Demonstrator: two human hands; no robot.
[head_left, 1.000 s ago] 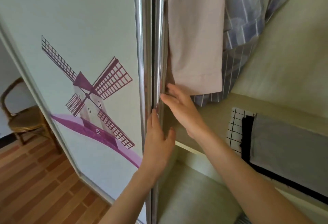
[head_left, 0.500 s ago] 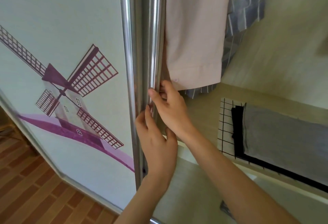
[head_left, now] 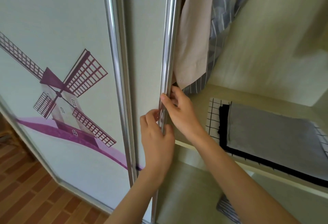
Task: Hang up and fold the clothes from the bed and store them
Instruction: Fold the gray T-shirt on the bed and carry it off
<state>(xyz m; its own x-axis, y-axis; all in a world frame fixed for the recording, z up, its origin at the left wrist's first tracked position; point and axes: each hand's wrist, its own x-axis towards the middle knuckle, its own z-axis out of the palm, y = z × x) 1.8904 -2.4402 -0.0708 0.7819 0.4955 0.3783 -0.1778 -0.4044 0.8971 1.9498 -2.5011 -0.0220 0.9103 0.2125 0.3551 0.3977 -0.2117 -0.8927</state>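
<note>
While both forearms reach up from the bottom of the head view, the two hands meet on the chrome edge (head_left: 166, 74) of a sliding door (head_left: 147, 46). The left hand (head_left: 157, 140) sits lower, wrist bent back, its fingers curled round the edge from the door side and the thumb closing on it from the wardrobe side. The right hand (head_left: 181, 112) sits just above, touching the left at the fingertips; its thumb presses the front of the chrome while the fingers wrap behind it, so it too grips the edge. The right forearm crosses in from the lower right, the left rises almost straight up.

A second door (head_left: 53, 28) with a purple windmill picture (head_left: 67, 96) lies to the left, its own chrome strip (head_left: 117, 64) beside the gripped one.

Inside the wardrobe, a pale pink garment (head_left: 193, 37) hangs just beside the gripped edge, and a blue striped shirt (head_left: 225, 7) hangs behind it, its hem showing below the pink one. On the shelf (head_left: 195, 145) to the right lies a folded stack: grey cloth (head_left: 269, 135) on top, black cloth (head_left: 223, 124) under it, and a white checked piece (head_left: 213, 115) at the bottom. Another striped piece (head_left: 227, 207) shows on a lower level. Wooden floor (head_left: 32, 188) fills the lower left.
</note>
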